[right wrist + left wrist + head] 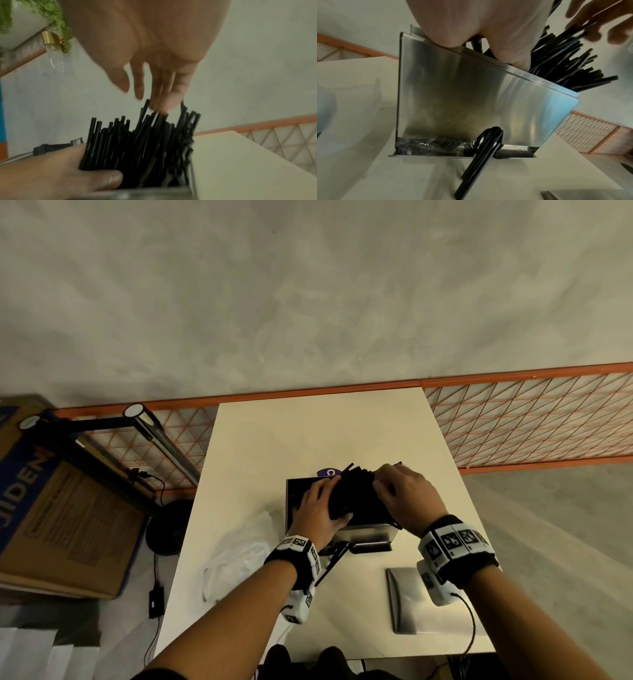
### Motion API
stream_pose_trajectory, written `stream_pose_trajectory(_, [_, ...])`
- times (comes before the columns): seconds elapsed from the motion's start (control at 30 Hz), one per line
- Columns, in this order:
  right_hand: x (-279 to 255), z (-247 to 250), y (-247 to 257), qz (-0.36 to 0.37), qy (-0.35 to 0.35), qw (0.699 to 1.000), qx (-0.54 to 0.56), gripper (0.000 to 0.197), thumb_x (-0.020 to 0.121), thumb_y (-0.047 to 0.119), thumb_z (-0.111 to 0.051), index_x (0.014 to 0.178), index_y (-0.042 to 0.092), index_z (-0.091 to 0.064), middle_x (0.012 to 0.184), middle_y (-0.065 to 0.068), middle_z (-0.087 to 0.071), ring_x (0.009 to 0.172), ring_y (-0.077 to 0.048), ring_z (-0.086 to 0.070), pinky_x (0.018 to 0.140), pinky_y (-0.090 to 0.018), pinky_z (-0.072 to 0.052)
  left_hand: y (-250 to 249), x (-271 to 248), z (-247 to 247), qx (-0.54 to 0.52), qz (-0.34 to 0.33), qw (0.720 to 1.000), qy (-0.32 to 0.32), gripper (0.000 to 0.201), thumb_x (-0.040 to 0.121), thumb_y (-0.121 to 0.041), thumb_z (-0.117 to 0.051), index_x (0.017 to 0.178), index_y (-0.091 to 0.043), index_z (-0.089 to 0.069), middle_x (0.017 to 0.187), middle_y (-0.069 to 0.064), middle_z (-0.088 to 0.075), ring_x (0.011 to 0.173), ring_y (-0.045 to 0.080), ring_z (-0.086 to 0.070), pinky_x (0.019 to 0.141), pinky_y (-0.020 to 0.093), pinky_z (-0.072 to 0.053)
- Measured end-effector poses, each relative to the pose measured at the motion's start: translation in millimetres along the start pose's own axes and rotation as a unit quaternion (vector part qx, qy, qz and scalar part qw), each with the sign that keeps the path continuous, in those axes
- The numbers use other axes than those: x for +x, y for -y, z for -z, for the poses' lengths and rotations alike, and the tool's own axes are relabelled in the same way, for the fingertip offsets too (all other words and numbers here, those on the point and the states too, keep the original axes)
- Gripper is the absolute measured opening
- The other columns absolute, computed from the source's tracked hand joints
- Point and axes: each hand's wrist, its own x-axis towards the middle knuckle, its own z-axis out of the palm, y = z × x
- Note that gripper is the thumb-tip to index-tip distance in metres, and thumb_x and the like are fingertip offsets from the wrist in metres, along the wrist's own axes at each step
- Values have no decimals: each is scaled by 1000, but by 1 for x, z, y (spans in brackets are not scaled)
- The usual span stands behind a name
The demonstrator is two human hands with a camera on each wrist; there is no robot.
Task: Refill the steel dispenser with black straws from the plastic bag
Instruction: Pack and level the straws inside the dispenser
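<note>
The steel dispenser (370, 534) stands open-topped in the middle of the white table (308, 433). A thick bundle of black straws (356, 491) stands slanted in it, its ends fanning above the rim (565, 63). My left hand (320, 508) grips the bundle from the left, thumb across the front (106, 178). My right hand (394, 491) hovers over the top, its straight fingertips (161, 100) touching the straw ends. A few more straws (479, 155) poke out of the front slot onto the table. The crumpled plastic bag (239, 556) lies left of the dispenser.
A flat steel lid (404, 601) lies on the table near my right wrist. A purple label (329, 472) shows behind the dispenser. An orange mesh railing (531, 419) runs along the table's far side. A black lamp arm (102, 422) and a cardboard box (61, 508) are at the left.
</note>
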Motion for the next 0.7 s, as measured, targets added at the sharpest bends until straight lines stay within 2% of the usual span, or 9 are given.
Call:
stream_pose_trajectory(0.07, [-8,-3,-1,-44,-119,992,25,24,92,39,-51,104,21,-62,102,-1,-58,94,-24,-54,73,-38,-49,-1,1,1,2,-1,1000,7,84,82,-62,-69,151,-46,-24,150,-12,-34,136,23,-43,97,58,-51])
stream_pose_trajectory(0.1, [-12,-6,-2,-87,-136,987,24,31,93,41,-50,113,20,-61,112,-2,-56,103,-25,-51,80,-41,-47,-1,1,1,1,-3,1000,10,85,82,-64,-67,152,-45,-23,150,-12,-33,136,24,-43,96,59,-51])
stream_pose_trajectory(0.2, [-24,-27,-5,-197,-71,977,47,51,96,47,-46,142,24,-41,140,-1,-41,126,-25,-42,99,-50,-39,-1,0,2,-4,-3,1000,26,92,78,-76,-60,154,-45,-19,153,-11,-30,139,24,-40,98,59,-50])
stream_pose_trajectory(0.3, [-25,-50,-7,-194,-67,965,166,57,99,39,-45,150,22,-27,144,-4,-36,129,-26,-42,105,-46,-40,-3,1,3,-3,-3,999,42,102,72,-84,-54,157,-44,-14,156,-11,-26,141,24,-37,102,59,-48])
stream_pose_trajectory(0.43, [-9,-59,-4,-190,-121,945,236,45,100,30,-48,142,17,-37,136,-5,-39,127,-25,-44,106,-32,-38,-6,1,3,-12,-6,998,56,109,69,-84,-56,158,-43,-9,158,-11,-26,144,24,-34,105,60,-45])
stream_pose_trajectory(0.57, [-3,-59,6,-189,-143,937,256,24,98,24,-53,118,10,-49,114,1,-44,105,-24,-52,87,-23,-36,-1,-3,3,-24,4,998,61,115,66,-81,-64,158,-42,-6,160,-9,-27,147,22,-31,109,60,-41])
stream_pose_trajectory(0.7, [-7,-68,17,-157,-121,940,278,23,97,20,-54,119,14,-49,117,1,-50,102,-13,-51,87,-21,-37,1,-6,6,-29,19,998,48,124,60,-74,-74,157,-36,-6,160,-5,-25,146,23,-32,112,57,-40])
